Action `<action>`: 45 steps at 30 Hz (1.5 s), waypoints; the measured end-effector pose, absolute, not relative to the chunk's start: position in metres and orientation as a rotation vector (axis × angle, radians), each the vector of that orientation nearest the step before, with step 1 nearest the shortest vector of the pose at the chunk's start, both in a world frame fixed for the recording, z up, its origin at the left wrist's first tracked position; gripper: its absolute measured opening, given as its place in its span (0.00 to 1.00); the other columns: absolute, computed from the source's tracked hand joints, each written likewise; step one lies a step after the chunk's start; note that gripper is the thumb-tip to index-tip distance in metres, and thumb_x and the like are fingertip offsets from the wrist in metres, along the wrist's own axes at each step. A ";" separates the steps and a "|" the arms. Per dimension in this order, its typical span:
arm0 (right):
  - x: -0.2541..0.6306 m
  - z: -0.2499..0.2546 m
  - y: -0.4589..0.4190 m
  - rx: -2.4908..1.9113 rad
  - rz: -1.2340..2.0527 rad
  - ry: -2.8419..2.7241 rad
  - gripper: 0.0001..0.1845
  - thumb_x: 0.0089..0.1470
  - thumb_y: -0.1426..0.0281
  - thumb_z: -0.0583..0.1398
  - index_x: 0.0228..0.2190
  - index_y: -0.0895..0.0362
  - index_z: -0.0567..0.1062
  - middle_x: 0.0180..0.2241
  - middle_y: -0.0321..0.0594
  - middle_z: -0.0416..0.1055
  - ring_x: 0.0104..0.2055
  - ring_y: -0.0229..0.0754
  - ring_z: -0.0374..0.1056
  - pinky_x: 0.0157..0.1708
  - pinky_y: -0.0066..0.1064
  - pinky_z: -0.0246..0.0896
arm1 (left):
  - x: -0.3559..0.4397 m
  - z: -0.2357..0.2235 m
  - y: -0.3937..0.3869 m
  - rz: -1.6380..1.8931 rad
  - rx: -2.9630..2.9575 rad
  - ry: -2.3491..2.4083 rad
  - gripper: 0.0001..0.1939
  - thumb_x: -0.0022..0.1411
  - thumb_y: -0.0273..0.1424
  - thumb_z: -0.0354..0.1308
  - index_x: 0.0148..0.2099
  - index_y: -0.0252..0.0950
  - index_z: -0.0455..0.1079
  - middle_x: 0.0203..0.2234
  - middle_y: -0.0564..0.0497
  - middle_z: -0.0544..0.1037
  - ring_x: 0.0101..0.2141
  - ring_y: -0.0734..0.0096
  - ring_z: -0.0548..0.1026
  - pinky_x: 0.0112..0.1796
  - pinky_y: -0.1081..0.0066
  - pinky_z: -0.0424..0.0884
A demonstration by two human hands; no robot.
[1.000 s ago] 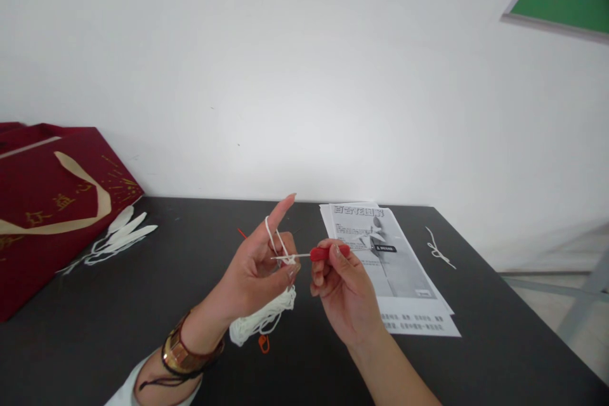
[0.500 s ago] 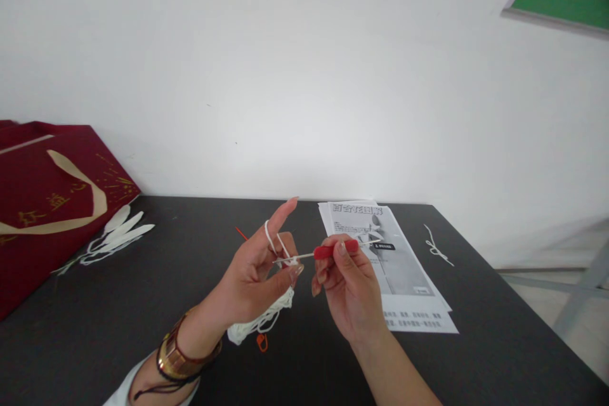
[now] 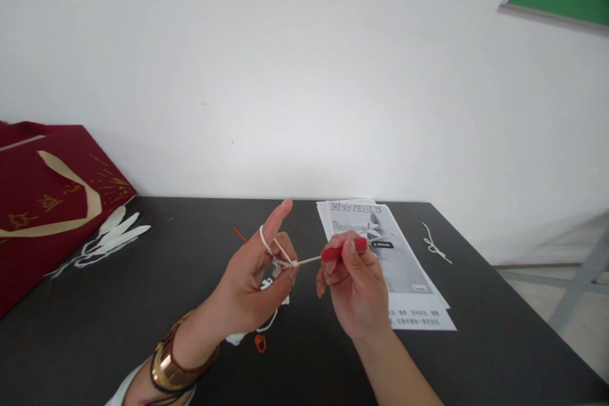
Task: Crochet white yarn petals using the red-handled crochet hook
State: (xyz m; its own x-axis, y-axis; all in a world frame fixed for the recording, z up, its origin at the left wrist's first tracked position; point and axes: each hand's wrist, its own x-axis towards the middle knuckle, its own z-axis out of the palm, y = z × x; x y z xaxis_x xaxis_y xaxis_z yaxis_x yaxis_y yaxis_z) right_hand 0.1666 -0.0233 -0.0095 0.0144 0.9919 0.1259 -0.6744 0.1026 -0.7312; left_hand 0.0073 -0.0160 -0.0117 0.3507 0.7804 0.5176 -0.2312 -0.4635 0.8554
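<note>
White yarn (image 3: 262, 238) loops round the raised index finger of my left hand (image 3: 254, 279), whose thumb and other fingers pinch a small piece of yarn work. My right hand (image 3: 356, 285) grips a crochet hook (image 3: 343, 249) by its red handle. The hook's metal shaft reaches left into the yarn at my left fingertips, and its thin far end sticks out to the right. Behind and below my left hand lies a loose skein of white yarn (image 3: 236, 338), partly hidden by the hand. An orange stitch marker (image 3: 259, 342) rests just in front of it.
At the left stands a dark red bag (image 3: 42, 228) with a cream ribbon handle; white petal-like pieces (image 3: 117, 233) lie beside it. Printed sheets (image 3: 419, 314) lie behind my right hand. A knotted white string (image 3: 434, 246) is on the black table (image 3: 490, 330), near a red stick (image 3: 239, 234).
My right hand has drawn the hook rightward, tilting its handle end up a little. Its tip now sits closer in at the yarn. The skein behind my left hand has shifted and looks looser.
</note>
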 end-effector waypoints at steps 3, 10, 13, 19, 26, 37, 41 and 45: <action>0.170 -0.008 -0.024 -0.547 1.338 -0.779 0.11 0.54 0.63 0.66 0.26 0.56 0.76 0.21 0.31 0.69 0.17 0.31 0.62 0.13 0.21 0.65 | 0.006 -0.011 -0.016 1.305 1.641 0.489 0.42 0.64 0.20 0.54 0.71 0.51 0.40 0.28 0.54 0.68 0.27 0.72 0.66 0.30 0.70 0.66; 0.174 -0.007 -0.028 -0.543 1.169 -0.906 0.11 0.58 0.63 0.62 0.28 0.55 0.77 0.23 0.33 0.67 0.20 0.33 0.62 0.16 0.24 0.63 | 0.006 -0.008 -0.017 1.317 1.674 0.511 0.41 0.64 0.20 0.53 0.71 0.52 0.41 0.27 0.55 0.68 0.27 0.73 0.66 0.31 0.70 0.65; 0.174 -0.008 -0.029 -0.538 1.097 -0.970 0.10 0.60 0.64 0.61 0.29 0.55 0.78 0.25 0.34 0.67 0.22 0.34 0.63 0.17 0.25 0.62 | 0.006 -0.007 -0.016 1.316 1.693 0.530 0.41 0.65 0.20 0.53 0.71 0.52 0.40 0.27 0.55 0.68 0.27 0.73 0.65 0.31 0.71 0.65; 0.176 -0.013 -0.032 -0.487 0.894 -1.118 0.08 0.62 0.68 0.58 0.34 0.54 0.77 0.26 0.35 0.67 0.25 0.36 0.64 0.20 0.27 0.60 | 0.005 -0.008 -0.016 1.322 1.724 0.568 0.41 0.64 0.19 0.52 0.71 0.53 0.39 0.27 0.55 0.67 0.27 0.74 0.65 0.31 0.71 0.65; 0.178 -0.016 -0.039 -0.484 0.684 -1.264 0.08 0.63 0.70 0.58 0.37 0.55 0.77 0.27 0.38 0.70 0.28 0.39 0.65 0.23 0.30 0.60 | 0.006 -0.010 -0.016 1.335 1.719 0.620 0.43 0.63 0.18 0.53 0.71 0.52 0.40 0.28 0.56 0.68 0.27 0.74 0.65 0.32 0.71 0.65; 0.185 -0.013 -0.046 -0.564 0.387 -1.571 0.10 0.60 0.74 0.57 0.42 0.55 0.75 0.28 0.41 0.74 0.27 0.42 0.67 0.25 0.33 0.62 | 0.005 -0.011 -0.015 1.314 1.894 0.740 0.45 0.62 0.18 0.53 0.72 0.50 0.36 0.28 0.56 0.68 0.27 0.74 0.66 0.32 0.71 0.65; 0.187 -0.009 -0.049 -0.533 0.200 -1.739 0.13 0.59 0.76 0.56 0.45 0.58 0.74 0.29 0.44 0.75 0.26 0.42 0.68 0.23 0.34 0.64 | 0.008 -0.013 -0.015 1.361 1.927 0.821 0.45 0.61 0.18 0.54 0.72 0.48 0.38 0.28 0.57 0.68 0.27 0.74 0.66 0.33 0.71 0.66; 0.188 -0.010 -0.051 -0.566 0.157 -1.756 0.16 0.58 0.77 0.56 0.47 0.56 0.73 0.28 0.42 0.76 0.26 0.42 0.69 0.24 0.34 0.66 | 0.012 -0.014 -0.014 1.391 1.882 0.827 0.44 0.61 0.20 0.55 0.72 0.46 0.39 0.27 0.57 0.68 0.26 0.74 0.66 0.33 0.70 0.67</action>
State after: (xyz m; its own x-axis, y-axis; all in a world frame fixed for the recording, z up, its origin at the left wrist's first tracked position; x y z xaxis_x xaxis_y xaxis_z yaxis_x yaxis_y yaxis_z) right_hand 0.1878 -0.0514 -0.0097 -0.1583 0.4517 0.8780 0.2885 0.8716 -0.3964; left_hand 0.0122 -0.0143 -0.0145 0.2391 0.7957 0.5565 0.1094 -0.5915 0.7988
